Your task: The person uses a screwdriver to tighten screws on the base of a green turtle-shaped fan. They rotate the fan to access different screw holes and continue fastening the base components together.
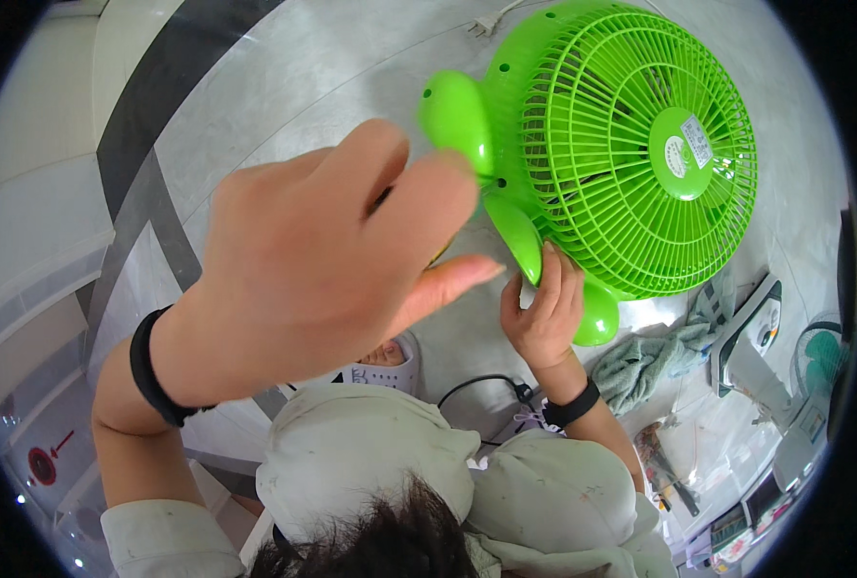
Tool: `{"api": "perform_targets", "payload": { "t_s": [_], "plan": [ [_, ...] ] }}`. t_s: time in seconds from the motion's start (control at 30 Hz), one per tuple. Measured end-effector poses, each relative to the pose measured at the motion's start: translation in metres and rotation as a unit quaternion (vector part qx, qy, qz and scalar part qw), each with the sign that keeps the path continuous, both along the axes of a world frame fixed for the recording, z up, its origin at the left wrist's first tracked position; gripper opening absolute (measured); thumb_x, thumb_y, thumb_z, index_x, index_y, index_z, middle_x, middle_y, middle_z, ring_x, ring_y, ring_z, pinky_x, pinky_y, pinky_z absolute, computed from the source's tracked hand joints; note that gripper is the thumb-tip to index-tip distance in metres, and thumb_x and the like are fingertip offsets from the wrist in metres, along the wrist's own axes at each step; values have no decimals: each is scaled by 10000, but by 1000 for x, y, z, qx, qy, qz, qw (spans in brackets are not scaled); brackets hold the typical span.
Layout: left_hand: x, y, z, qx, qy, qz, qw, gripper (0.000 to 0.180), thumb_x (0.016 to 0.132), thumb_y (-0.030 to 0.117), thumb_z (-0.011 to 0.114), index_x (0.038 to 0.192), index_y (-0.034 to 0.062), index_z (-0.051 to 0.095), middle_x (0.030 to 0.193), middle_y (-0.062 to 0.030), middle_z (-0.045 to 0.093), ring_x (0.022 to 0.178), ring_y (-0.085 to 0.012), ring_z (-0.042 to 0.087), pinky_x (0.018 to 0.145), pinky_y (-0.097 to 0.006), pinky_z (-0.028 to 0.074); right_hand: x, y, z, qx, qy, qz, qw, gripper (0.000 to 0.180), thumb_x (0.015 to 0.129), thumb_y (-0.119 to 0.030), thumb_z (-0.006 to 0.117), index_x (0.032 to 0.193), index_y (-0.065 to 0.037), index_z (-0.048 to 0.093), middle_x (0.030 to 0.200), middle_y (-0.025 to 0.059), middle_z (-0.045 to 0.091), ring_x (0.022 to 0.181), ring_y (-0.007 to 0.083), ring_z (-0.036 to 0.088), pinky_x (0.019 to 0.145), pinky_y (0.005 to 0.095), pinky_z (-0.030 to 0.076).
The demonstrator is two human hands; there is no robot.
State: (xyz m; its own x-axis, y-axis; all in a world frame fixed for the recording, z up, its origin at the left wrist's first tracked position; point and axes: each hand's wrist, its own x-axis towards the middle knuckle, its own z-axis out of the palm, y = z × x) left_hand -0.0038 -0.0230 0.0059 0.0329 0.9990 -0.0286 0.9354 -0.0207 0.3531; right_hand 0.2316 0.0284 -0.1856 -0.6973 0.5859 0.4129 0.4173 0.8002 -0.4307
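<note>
A bright green fan (631, 144) with a round slatted grille, stickers on its hub and rounded lobes lies tilted on the floor, front right of me. My right hand (549, 308) has its fingers bent over the fan's lower left edge, beside a pointed green lobe (517, 236), with the thumb below. Close to the camera, my left hand (322, 250) is raised in front of the fan's left side, fingers curled and thumb stretched toward the fan. A thin dark and yellowish sliver shows behind its fingers; what it is stays hidden.
A grey-green cloth (650, 366) lies below the fan, with a white and black device (746, 332) beside it. Clear plastic bags (727, 433) and small items lie at lower right. A white plug (486, 24) rests at the top; a black cable (476, 380) runs near my feet.
</note>
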Motion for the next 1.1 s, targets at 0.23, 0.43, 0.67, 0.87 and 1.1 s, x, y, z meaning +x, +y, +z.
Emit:
{"api": "perform_targets", "payload": {
  "t_s": [0.23,0.43,0.67,0.87,1.1],
  "plan": [
    [-6,9,-3,42,-61,-110,991,586,646,130,828,1134,3,531,1043,-158,619,812,-298,624,652,-348,520,0,-1,1,-9,-5,-2,1000,618,700,8,653,1284,70,461,1159,208,570,963,368,596,787,422,525],
    [3,36,-1,117,-51,-65,990,637,647,168,806,1201,14,532,1111,-146,616,897,-305,636,704,-349,530,3,0,2,-8,-10,7,1000,622,702,-8,656,1290,55,462,1168,201,565,967,360,591,786,421,520],
    [7,46,18,-97,105,-177,974,493,683,141,764,1143,26,627,1136,-141,611,934,-298,633,763,-330,529,3,-1,0,-12,-5,-4,1000,605,711,-20,641,1290,38,476,1173,188,570,974,354,591,790,421,519],
    [11,44,8,25,-60,-185,981,471,655,168,789,1082,33,645,1041,-138,604,829,-275,617,690,-311,524,4,0,-1,1,-22,8,1000,598,719,-39,633,1292,39,478,1182,184,570,978,348,594,798,416,524],
    [9,34,13,32,22,-85,996,519,625,151,799,1101,26,633,1015,-120,615,752,-291,616,653,-337,516,5,0,0,-30,-23,-2,999,611,724,-44,632,1304,37,460,1194,181,565,980,347,594,787,411,526]
  ]
}}
